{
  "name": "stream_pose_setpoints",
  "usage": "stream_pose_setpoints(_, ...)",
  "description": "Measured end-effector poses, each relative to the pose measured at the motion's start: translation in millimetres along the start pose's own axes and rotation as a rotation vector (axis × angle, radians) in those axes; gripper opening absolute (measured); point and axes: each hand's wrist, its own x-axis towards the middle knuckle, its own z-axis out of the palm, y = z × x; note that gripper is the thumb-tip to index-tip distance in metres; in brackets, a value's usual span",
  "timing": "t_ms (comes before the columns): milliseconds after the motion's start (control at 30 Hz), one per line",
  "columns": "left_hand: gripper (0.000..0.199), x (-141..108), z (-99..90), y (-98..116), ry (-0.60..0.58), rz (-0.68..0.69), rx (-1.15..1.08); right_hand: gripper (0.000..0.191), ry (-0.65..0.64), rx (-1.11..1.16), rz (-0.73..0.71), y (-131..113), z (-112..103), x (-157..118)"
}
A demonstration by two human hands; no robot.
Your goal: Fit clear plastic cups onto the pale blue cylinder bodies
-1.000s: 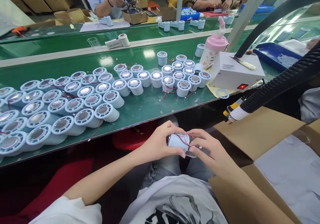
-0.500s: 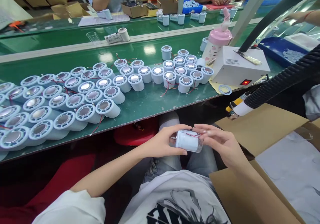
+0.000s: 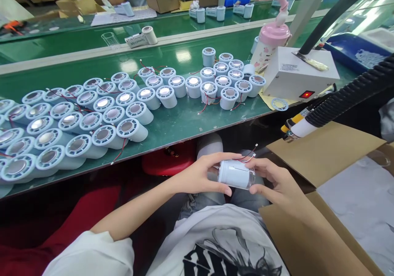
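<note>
While left hand (image 3: 205, 176) and right hand (image 3: 272, 178) grasp a clear container (image 3: 252, 179), pale blue cylinder (image 3: 234, 174) inside, loose wires (image 3: 248, 158) alongside

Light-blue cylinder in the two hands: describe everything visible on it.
Light-blue cylinder, smooth, plastic-looking, raised band near its left end. A clear cover extends past its right end. Thin wires with small white connectors stick out at its upper side. It lies roughly sideways, held short of the green bench: left hand around the left end, right hand's fingertips at the right. End faces aren't visible.
</note>
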Motion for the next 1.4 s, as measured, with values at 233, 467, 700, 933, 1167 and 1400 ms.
stream_pose_setpoints(233, 0.078, -4, -0.8, 2, 0.014, 0.06, 0.1, 0.029, -0.034, 0.176, 0.051, -10, 3, 2)
stream_pose_setpoints(467, 0.078, -7, -2.8, 4, 0.008, 0.112, 0.172, 0.03, -0.068, 0.317, 0.164, -10, 3, 3)
stream_pose_setpoints(700, 0.079, -7, -2.7, 3, -0.004, 0.147, 0.203, 0.035, -0.032, 0.415, 0.254, -8, 7, 6)
stream_pose_setpoints(933, 0.076, -8, -3.0, 2, 0.006, 0.16, 0.208, 0.043, 0.0, 0.514, 0.364, -2, 13, 9)
stream_pose_setpoints(1167, 0.076, -7, -3.1, 3, -0.005, 0.176, 0.216, 0.046, -0.025, 0.581, 0.468, -3, 20, 11)
stream_pose_setpoints(1400, 0.074, -8, -4.2, 1, 0.0, 0.231, 0.219, 0.052, -0.07, 0.697, 0.614, -9, 23, 13)
